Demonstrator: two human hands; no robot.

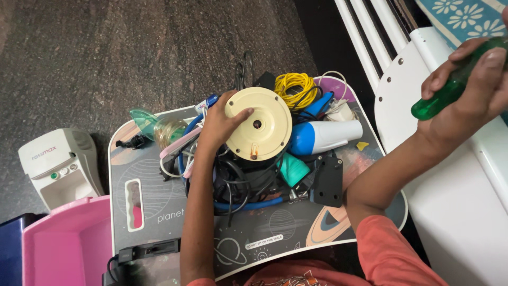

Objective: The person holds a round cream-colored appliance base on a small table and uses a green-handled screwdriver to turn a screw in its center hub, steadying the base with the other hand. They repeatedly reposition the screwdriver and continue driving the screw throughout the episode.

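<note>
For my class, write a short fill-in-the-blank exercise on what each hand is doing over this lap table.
1. The left hand rests on a round, ____-coloured disc.
2. The right hand grips a ____ translucent bottle.
3. Behind the disc lies a coil of ____ cable.
4. On the floor stands a pink ____.

Missing words: cream; green; yellow; tub

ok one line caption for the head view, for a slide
Left hand rests on a cream round disc atop tangled cables on a lap table; right hand grips a green bottle.
</note>
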